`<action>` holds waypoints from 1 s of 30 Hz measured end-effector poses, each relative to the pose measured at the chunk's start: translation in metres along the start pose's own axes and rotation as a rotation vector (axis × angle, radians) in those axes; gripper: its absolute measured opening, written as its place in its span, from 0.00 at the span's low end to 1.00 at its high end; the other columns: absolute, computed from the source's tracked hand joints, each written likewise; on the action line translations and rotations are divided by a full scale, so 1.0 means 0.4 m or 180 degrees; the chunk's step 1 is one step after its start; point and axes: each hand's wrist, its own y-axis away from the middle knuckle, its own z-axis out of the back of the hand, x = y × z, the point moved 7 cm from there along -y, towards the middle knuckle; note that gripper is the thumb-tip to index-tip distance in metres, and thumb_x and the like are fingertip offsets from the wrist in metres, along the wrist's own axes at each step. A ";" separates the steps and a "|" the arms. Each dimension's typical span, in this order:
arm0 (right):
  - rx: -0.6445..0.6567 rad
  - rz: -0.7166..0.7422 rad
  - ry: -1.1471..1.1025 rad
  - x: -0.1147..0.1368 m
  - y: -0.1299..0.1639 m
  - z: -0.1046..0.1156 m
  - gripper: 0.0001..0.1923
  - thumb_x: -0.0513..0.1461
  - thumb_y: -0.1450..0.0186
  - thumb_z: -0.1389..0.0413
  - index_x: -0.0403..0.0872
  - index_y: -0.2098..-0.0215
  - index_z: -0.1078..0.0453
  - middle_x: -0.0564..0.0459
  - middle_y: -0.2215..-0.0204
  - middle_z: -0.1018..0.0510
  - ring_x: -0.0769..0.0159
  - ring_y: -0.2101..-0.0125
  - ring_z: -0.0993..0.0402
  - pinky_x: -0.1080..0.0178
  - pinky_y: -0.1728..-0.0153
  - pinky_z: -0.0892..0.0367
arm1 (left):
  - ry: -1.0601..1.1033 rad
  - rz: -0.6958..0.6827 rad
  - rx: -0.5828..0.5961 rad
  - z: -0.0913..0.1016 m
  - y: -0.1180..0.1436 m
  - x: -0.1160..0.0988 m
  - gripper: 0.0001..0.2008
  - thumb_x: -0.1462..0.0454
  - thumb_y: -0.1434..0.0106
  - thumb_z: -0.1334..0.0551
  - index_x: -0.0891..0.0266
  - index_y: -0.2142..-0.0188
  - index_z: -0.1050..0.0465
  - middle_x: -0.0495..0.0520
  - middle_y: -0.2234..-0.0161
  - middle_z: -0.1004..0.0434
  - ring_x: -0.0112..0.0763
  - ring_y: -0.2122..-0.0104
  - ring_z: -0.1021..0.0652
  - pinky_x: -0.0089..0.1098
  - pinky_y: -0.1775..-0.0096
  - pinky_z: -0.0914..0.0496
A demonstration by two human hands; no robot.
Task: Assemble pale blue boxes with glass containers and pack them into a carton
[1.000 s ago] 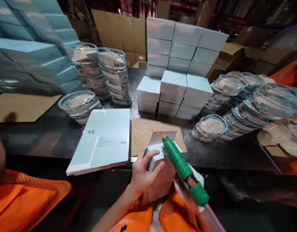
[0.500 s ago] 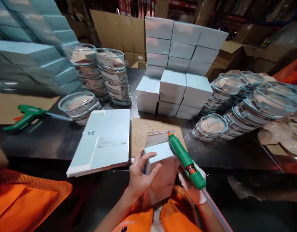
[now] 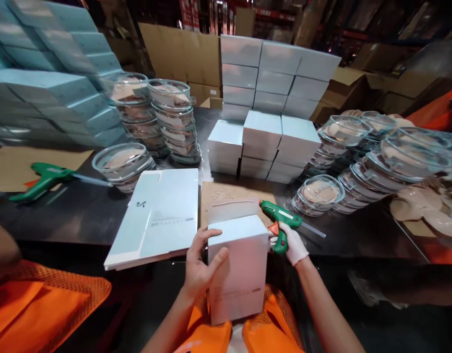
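My left hand (image 3: 203,264) grips a white cardboard box (image 3: 238,274) at its left upper edge, thumb on the near face. The box stands tilted against my front at the table's edge. Its open flap (image 3: 233,210) points away from me, with a thin line of glue along its far edge. Just right of the box, my gloved right hand (image 3: 292,242) holds a green hot glue gun (image 3: 282,215) by its handle. The gun's orange nozzle is at the flap's right end, and a clear glue stick (image 3: 313,229) sticks out behind. Beneath the flap lies a cardboard sheet (image 3: 218,192).
Flat white cartons (image 3: 163,211) lie to the left, near a second green glue gun (image 3: 45,179). Stacked clear round containers (image 3: 174,122) stand behind them, and more containers (image 3: 317,193) are at right. White boxes (image 3: 262,132) are piled ahead. An orange-clad person (image 3: 38,309) is at left.
The glue gun has swung from pointing steeply away to lying more sideways, its nozzle now right of the flap. The box has turned more upright, and the left hand has shifted slightly left with it.
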 end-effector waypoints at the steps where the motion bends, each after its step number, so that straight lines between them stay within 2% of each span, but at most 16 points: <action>1: -0.0060 -0.0046 0.0163 0.009 -0.001 0.020 0.18 0.50 0.42 0.33 0.45 0.77 0.25 0.52 0.86 0.25 0.64 0.84 0.28 0.64 0.81 0.33 | 0.0046 0.0001 -0.0020 0.004 0.000 0.001 0.15 0.52 0.35 0.30 0.56 0.54 0.20 0.56 0.52 0.17 0.44 0.40 0.23 0.37 0.42 0.30; 4: -0.0370 0.0115 0.0563 0.058 0.035 0.070 0.15 0.48 0.41 0.31 0.48 0.76 0.24 0.54 0.86 0.25 0.62 0.78 0.23 0.66 0.76 0.31 | 0.0225 -0.0033 -0.0016 0.004 -0.004 -0.003 0.15 0.51 0.36 0.29 0.56 0.55 0.19 0.55 0.54 0.16 0.45 0.41 0.23 0.37 0.41 0.31; 6: -0.0528 0.0700 0.0620 0.117 0.081 0.059 0.14 0.49 0.43 0.30 0.49 0.65 0.19 0.52 0.75 0.16 0.60 0.69 0.18 0.65 0.68 0.26 | 0.0399 -0.0069 0.0083 -0.014 -0.011 -0.011 0.16 0.50 0.37 0.29 0.56 0.55 0.19 0.56 0.55 0.16 0.45 0.42 0.22 0.37 0.43 0.29; 7: -0.0418 0.0994 0.0588 0.143 0.104 0.031 0.20 0.50 0.44 0.29 0.49 0.58 0.18 0.51 0.67 0.13 0.58 0.63 0.17 0.63 0.62 0.25 | 0.0511 -0.0093 0.0190 -0.028 -0.016 -0.016 0.16 0.50 0.37 0.29 0.56 0.55 0.19 0.56 0.55 0.17 0.46 0.43 0.21 0.37 0.44 0.28; 9: 0.0236 0.1197 0.0476 0.170 0.136 -0.058 0.29 0.51 0.46 0.27 0.49 0.50 0.19 0.47 0.55 0.13 0.55 0.56 0.17 0.58 0.55 0.23 | 0.0759 -0.0123 0.0511 -0.065 -0.021 -0.026 0.17 0.50 0.38 0.28 0.57 0.56 0.19 0.57 0.54 0.17 0.44 0.49 0.19 0.37 0.48 0.26; 11: 0.0954 0.0876 0.0316 0.161 0.147 -0.140 0.30 0.51 0.47 0.25 0.48 0.50 0.19 0.46 0.54 0.13 0.53 0.57 0.16 0.55 0.54 0.22 | 0.0986 -0.0095 0.0722 -0.093 -0.023 -0.029 0.17 0.50 0.38 0.27 0.57 0.56 0.19 0.58 0.53 0.18 0.43 0.53 0.18 0.38 0.50 0.26; 12: 0.1105 0.0752 0.0252 0.156 0.147 -0.160 0.29 0.50 0.48 0.25 0.48 0.51 0.19 0.47 0.55 0.13 0.53 0.59 0.16 0.54 0.54 0.21 | 0.1076 -0.0051 0.0754 -0.100 -0.023 -0.026 0.17 0.50 0.38 0.27 0.57 0.56 0.19 0.59 0.53 0.19 0.45 0.52 0.18 0.40 0.48 0.26; 14: 0.1139 0.0770 0.0216 0.154 0.141 -0.163 0.29 0.52 0.49 0.24 0.48 0.54 0.19 0.48 0.58 0.13 0.54 0.61 0.16 0.54 0.55 0.21 | 0.1257 0.0114 0.0705 -0.106 -0.022 -0.009 0.18 0.49 0.39 0.27 0.58 0.57 0.21 0.62 0.50 0.20 0.49 0.47 0.19 0.43 0.44 0.27; 16: 0.1403 0.1127 0.0422 0.163 0.146 -0.154 0.32 0.63 0.45 0.29 0.49 0.55 0.18 0.46 0.57 0.13 0.51 0.57 0.16 0.51 0.50 0.22 | 0.1582 0.0289 0.0580 -0.103 -0.019 0.014 0.20 0.50 0.39 0.27 0.56 0.54 0.25 0.63 0.47 0.21 0.52 0.43 0.20 0.46 0.43 0.28; 18: 0.2028 0.1637 0.0859 0.172 0.177 -0.157 0.43 0.73 0.44 0.40 0.49 0.52 0.17 0.41 0.47 0.16 0.46 0.46 0.19 0.45 0.41 0.28 | 0.1997 0.0325 0.0426 -0.094 -0.019 0.031 0.25 0.52 0.39 0.26 0.52 0.47 0.31 0.59 0.49 0.21 0.50 0.43 0.20 0.46 0.44 0.27; 20: 0.2453 0.2180 0.1361 0.178 0.218 -0.160 0.47 0.74 0.43 0.43 0.51 0.45 0.20 0.38 0.37 0.23 0.43 0.38 0.25 0.42 0.35 0.34 | 0.2186 0.0190 0.0335 -0.083 -0.020 0.035 0.27 0.55 0.38 0.26 0.48 0.44 0.35 0.54 0.52 0.22 0.47 0.45 0.18 0.46 0.44 0.27; 23: 0.2369 0.2857 0.1905 0.188 0.260 -0.171 0.31 0.58 0.33 0.35 0.54 0.37 0.25 0.40 0.36 0.24 0.50 0.37 0.25 0.46 0.36 0.32 | 0.1820 -0.0046 0.0511 -0.080 -0.020 0.025 0.14 0.57 0.36 0.28 0.52 0.53 0.25 0.54 0.53 0.24 0.45 0.45 0.19 0.44 0.43 0.28; 25: 0.2339 0.3124 0.1987 0.190 0.276 -0.184 0.20 0.46 0.27 0.38 0.56 0.38 0.25 0.43 0.39 0.22 0.55 0.38 0.25 0.50 0.37 0.30 | 0.1553 -0.0127 0.0616 -0.079 -0.020 0.015 0.08 0.57 0.34 0.29 0.56 0.60 0.22 0.56 0.53 0.25 0.45 0.44 0.21 0.43 0.43 0.28; 27: 0.2418 0.3120 0.1966 0.183 0.274 -0.186 0.15 0.43 0.25 0.40 0.57 0.42 0.23 0.44 0.38 0.23 0.57 0.37 0.26 0.51 0.36 0.31 | 0.1434 -0.0194 0.0642 -0.075 -0.021 0.001 0.07 0.57 0.34 0.29 0.56 0.61 0.20 0.57 0.53 0.25 0.45 0.45 0.20 0.44 0.43 0.28; 29: 0.2349 0.2796 0.1873 0.166 0.252 -0.163 0.19 0.48 0.27 0.38 0.57 0.40 0.24 0.43 0.32 0.30 0.53 0.34 0.30 0.49 0.34 0.34 | 0.1343 -0.0270 0.0616 -0.065 -0.028 -0.018 0.07 0.57 0.35 0.28 0.56 0.62 0.20 0.57 0.53 0.24 0.46 0.46 0.20 0.44 0.43 0.27; 30: 0.2211 0.2576 0.1742 0.155 0.237 -0.139 0.29 0.54 0.32 0.34 0.56 0.37 0.28 0.42 0.29 0.35 0.50 0.32 0.33 0.47 0.34 0.34 | 0.1295 -0.0280 0.0513 -0.054 -0.034 -0.027 0.07 0.57 0.35 0.28 0.56 0.61 0.20 0.56 0.53 0.24 0.45 0.46 0.20 0.44 0.43 0.27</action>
